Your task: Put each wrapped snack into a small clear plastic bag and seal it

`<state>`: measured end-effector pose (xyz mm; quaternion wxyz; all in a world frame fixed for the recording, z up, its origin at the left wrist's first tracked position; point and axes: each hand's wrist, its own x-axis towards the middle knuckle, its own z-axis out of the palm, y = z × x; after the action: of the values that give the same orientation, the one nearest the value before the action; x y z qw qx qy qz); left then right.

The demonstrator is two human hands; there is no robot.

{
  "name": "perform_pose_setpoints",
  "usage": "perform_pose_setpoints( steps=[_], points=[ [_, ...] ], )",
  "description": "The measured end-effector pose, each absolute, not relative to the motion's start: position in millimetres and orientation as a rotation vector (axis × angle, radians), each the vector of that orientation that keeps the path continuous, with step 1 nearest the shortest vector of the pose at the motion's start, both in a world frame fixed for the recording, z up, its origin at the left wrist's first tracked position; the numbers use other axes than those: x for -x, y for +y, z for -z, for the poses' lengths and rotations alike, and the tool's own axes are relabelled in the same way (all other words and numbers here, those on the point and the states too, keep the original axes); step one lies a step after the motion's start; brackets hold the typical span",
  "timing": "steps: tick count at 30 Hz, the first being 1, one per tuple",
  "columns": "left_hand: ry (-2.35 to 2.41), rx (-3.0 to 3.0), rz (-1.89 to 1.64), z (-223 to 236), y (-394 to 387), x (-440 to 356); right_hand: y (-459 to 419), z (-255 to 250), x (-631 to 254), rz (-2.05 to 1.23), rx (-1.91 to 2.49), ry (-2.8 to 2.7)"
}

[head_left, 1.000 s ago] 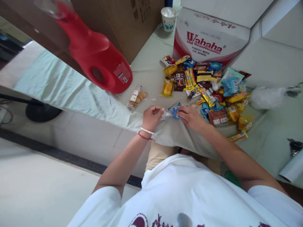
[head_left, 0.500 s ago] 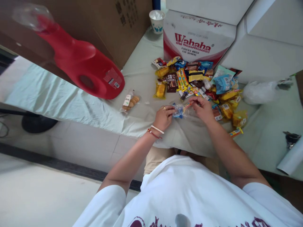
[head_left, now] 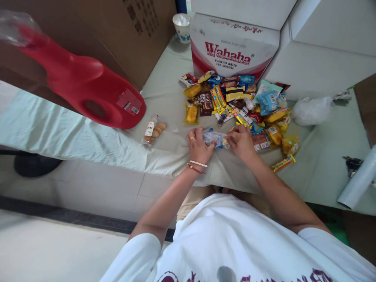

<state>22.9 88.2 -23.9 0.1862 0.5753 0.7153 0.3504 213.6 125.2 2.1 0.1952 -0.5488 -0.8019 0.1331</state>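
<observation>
Right hand shifted toward body. Its grip and left hand pinch opposite ends of clear plastic bag, blue wrapper inside.

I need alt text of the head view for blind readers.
A person's left hand and right hand hold a clear and blue plastic packet over a pale green tablecloth, near a heap of colourful wrapped snacks. At left, a red plastic bottle.
</observation>
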Motion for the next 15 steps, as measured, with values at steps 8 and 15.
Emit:
perform_pose_setpoints(
  steps=[8,15],
  points=[
    [2.088,-1.692,-0.912,25.4,85.9,-22.6,92.8,-7.8,-169.5,-0.883,1.443,-2.157],
    [1.833,-2.203,-1.294,32.2,41.9,-39.0,77.2,15.8,-161.9,-1.566,1.142,-1.094]
  ],
)
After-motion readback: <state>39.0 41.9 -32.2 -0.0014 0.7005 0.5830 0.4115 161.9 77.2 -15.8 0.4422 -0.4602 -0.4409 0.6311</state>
